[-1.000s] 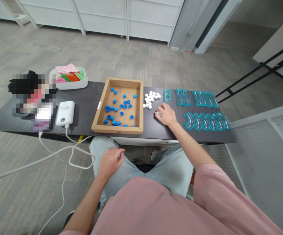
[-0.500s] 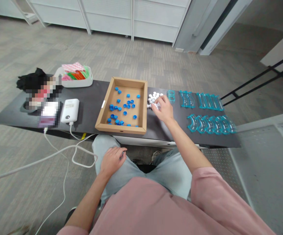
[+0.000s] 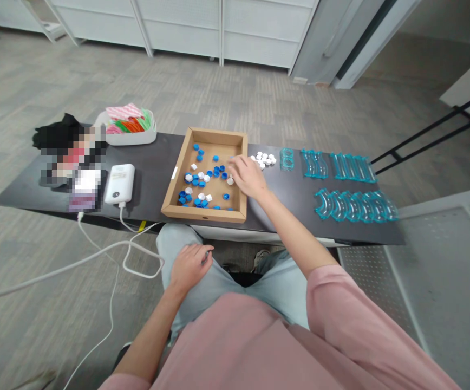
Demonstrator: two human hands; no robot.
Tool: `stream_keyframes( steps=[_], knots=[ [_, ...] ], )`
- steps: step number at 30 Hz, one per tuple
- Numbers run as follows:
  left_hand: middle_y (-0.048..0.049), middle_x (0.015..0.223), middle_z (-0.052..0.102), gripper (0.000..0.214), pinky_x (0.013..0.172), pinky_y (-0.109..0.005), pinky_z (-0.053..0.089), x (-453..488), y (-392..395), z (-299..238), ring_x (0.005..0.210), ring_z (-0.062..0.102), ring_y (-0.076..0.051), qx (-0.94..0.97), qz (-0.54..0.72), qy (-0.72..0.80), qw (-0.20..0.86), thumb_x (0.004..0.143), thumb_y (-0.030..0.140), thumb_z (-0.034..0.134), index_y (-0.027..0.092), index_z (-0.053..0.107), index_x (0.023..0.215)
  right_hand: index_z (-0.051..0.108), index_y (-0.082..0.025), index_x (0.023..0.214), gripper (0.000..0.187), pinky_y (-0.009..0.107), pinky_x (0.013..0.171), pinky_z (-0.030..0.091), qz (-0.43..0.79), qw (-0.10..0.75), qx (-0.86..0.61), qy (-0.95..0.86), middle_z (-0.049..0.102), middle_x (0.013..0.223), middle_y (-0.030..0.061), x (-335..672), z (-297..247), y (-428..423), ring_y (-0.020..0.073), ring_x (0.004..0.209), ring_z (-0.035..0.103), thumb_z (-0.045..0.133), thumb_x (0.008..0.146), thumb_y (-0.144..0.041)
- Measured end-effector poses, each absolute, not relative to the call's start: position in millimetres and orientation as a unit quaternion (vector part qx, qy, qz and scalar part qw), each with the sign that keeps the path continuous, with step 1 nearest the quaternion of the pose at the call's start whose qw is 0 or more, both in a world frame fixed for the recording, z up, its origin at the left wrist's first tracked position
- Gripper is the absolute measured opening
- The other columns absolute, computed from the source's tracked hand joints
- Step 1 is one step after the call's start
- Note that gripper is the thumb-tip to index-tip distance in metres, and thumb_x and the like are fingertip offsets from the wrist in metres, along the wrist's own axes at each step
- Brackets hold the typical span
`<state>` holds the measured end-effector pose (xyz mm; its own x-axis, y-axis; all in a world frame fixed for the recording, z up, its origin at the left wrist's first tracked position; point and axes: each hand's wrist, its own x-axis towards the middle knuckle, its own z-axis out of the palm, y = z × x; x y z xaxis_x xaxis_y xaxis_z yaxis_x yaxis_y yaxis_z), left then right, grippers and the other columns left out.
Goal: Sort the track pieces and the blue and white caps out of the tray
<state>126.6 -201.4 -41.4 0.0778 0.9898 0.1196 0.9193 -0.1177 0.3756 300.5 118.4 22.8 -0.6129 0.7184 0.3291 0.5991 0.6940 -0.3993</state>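
Note:
A shallow cardboard box (image 3: pixel 244 189) holds several small blue hexagonal pieces (image 3: pixel 200 158), with white hexagonal pieces (image 3: pixel 201 196) scattered among them. My right hand (image 3: pixel 248 176) hangs over the box's right wall, fingers spread and bent downward, and nothing shows in its grip. Just beyond that wall lies a small pile of white pieces on the table. On my left thigh rests my left hand (image 3: pixel 191 265), its fingers curled; a small dark item shows by the thumb and forefinger, too small to name.
Teal-edged clear plastic parts (image 3: pixel 354 206) lie in rows at the table's right. Left of the box are a white power bank (image 3: pixel 120 184) with cables, a phone-like device (image 3: pixel 85 189), a white basket (image 3: pixel 131 139) of colourful items and black cloth (image 3: pixel 58 132).
My right hand has moved left from the white pile to over the box and spread its fingers. White pieces now lie among the blue ones; the pile is smaller. My left hand stays put.

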Motion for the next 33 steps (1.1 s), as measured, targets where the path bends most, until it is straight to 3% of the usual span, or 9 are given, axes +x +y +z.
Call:
stream_keyframes(
  steps=[3,6,9,12,17,21,26,33],
  knots=[
    [-0.0056,0.088,0.084,0.033,0.083,-0.045,0.058,126,-201,-41,0.085,0.081,-0.029,0.729,0.18,0.653,0.101,0.113,0.02,0.056,0.031,0.087,0.114,0.076,-0.025,0.148,0.043,0.059,0.125,0.055,0.113,0.266,-0.436,-0.852,0.077,0.15,0.0179,343,8,131,0.0384,0.145,0.068,0.044,0.124,-0.041],
    [-0.0054,0.089,0.085,0.033,0.083,-0.045,0.059,126,-200,-41,0.084,0.081,-0.029,0.729,0.181,0.653,0.099,0.113,0.021,0.056,0.032,0.087,0.113,0.071,-0.021,0.159,0.05,0.065,0.129,0.053,0.1,0.25,-0.481,-0.834,0.071,0.161,0.0225,377,-6,141,0.0423,0.154,0.063,0.055,0.119,-0.047],
    [-0.0048,0.087,0.084,0.032,0.082,-0.045,0.059,126,-201,-43,0.082,0.081,-0.028,0.732,0.181,0.651,0.092,0.112,0.021,0.057,0.032,0.087,0.113,0.06,-0.014,0.174,0.078,0.068,0.138,0.045,0.086,0.196,-0.492,-0.844,0.056,0.181,0.0269,392,-15,147,0.0468,0.17,0.049,0.073,0.109,-0.056],
    [-0.0043,0.085,0.083,0.032,0.081,-0.045,0.059,126,-201,-44,0.081,0.08,-0.028,0.734,0.184,0.649,0.081,0.112,0.02,0.057,0.031,0.087,0.113,0.05,-0.014,0.184,0.095,0.069,0.144,0.037,0.081,0.139,-0.485,-0.86,0.042,0.193,0.0252,387,-19,153,0.0484,0.178,0.038,0.079,0.105,-0.059],
    [-0.0042,0.086,0.083,0.03,0.081,-0.043,0.059,126,-201,-46,0.081,0.08,-0.027,0.734,0.184,0.649,0.077,0.112,0.018,0.058,0.03,0.086,0.113,0.054,-0.016,0.183,0.081,0.069,0.144,0.036,0.091,0.092,-0.463,-0.877,0.043,0.194,0.0218,366,-22,158,0.0478,0.178,0.036,0.069,0.111,-0.051],
    [-0.0033,0.085,0.083,0.029,0.08,-0.043,0.058,125,-201,-47,0.08,0.079,-0.027,0.733,0.183,0.65,0.083,0.111,0.017,0.06,0.032,0.085,0.113,0.067,-0.017,0.171,0.065,0.068,0.136,0.044,0.087,0.112,-0.452,-0.881,0.054,0.184,0.0227,367,-26,145,0.0483,0.166,0.045,0.063,0.114,-0.048],
    [-0.0037,0.088,0.084,0.03,0.081,-0.044,0.058,126,-201,-48,0.082,0.08,-0.027,0.735,0.184,0.648,0.077,0.113,0.017,0.059,0.032,0.085,0.112,0.079,-0.02,0.151,0.047,0.063,0.131,0.048,0.084,0.156,-0.418,-0.891,0.069,0.164,0.0209,385,-31,120,0.045,0.15,0.054,0.066,0.113,-0.045],
    [-0.0046,0.086,0.083,0.03,0.08,-0.042,0.056,125,-201,-48,0.082,0.079,-0.027,0.735,0.178,0.649,0.087,0.112,0.018,0.059,0.031,0.086,0.111,0.083,-0.023,0.14,0.036,0.06,0.122,0.053,0.077,0.155,-0.402,-0.899,0.071,0.155,0.0196,393,-36,110,0.0432,0.141,0.056,0.071,0.112,-0.044]
  ],
)
